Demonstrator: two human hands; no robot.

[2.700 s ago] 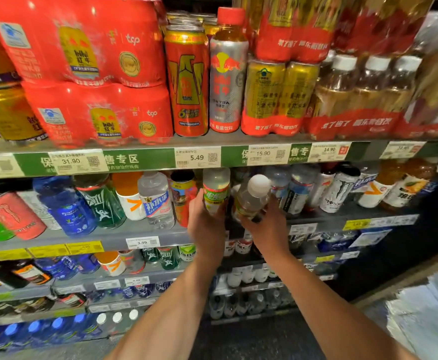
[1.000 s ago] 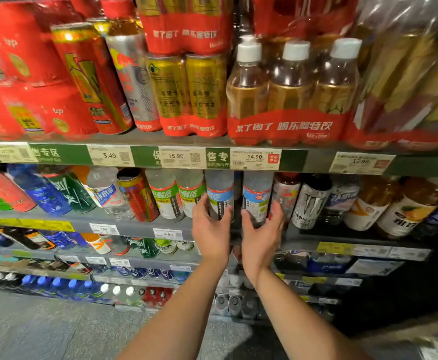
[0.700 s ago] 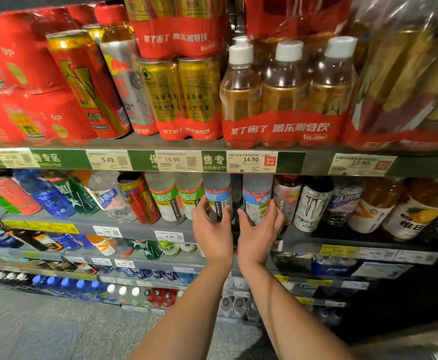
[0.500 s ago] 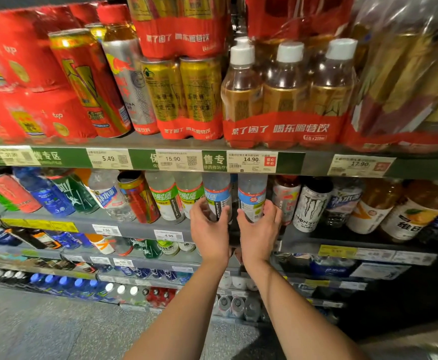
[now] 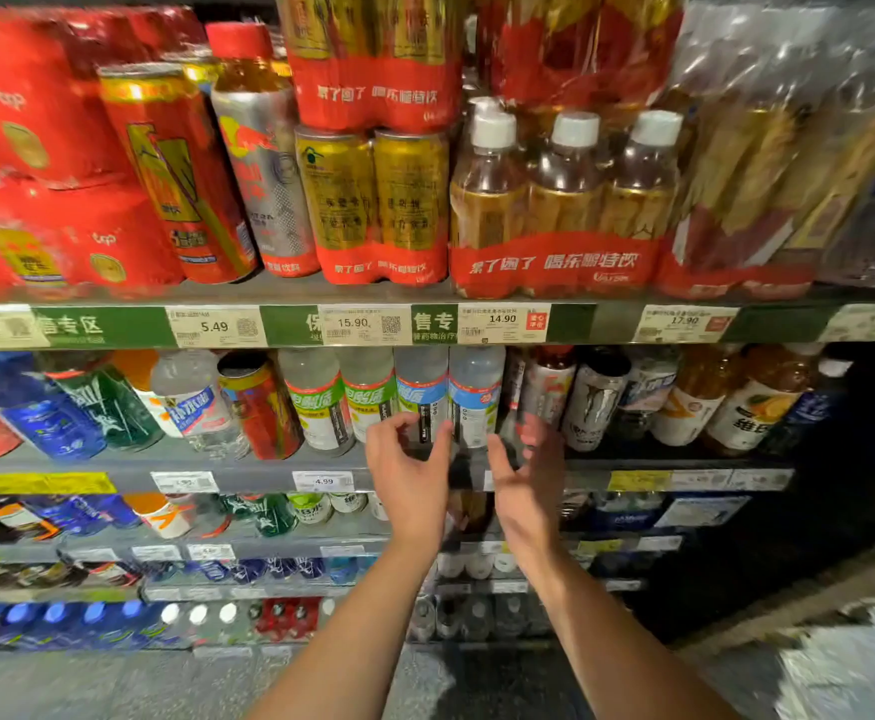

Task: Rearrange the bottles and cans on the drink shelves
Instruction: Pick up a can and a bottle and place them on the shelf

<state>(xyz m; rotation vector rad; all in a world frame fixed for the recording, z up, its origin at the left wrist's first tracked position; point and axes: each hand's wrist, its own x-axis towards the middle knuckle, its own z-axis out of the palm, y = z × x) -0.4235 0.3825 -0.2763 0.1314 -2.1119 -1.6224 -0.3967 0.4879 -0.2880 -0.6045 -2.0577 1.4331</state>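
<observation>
Two clear bottles with blue labels (image 5: 422,392) (image 5: 477,392) stand side by side on the second shelf (image 5: 248,467), right of two green-labelled bottles (image 5: 316,402). My left hand (image 5: 407,472) hovers just in front of the left blue-labelled bottle, fingers loosely curled, holding nothing. My right hand (image 5: 526,472) is beside it in front of the shelf edge, fingers relaxed and empty. Both hands are off the bottles.
A red-capped bottle (image 5: 547,387), a black-and-white can (image 5: 594,402) and orange juice bottles (image 5: 747,402) stand to the right. The top shelf (image 5: 113,327) carries shrink-wrapped packs and tall cans (image 5: 175,174). Lower shelves hold more bottles.
Both hands have let go of the two blue-labelled bottles and drawn back a little from the shelf. The bottles stay upright in place.
</observation>
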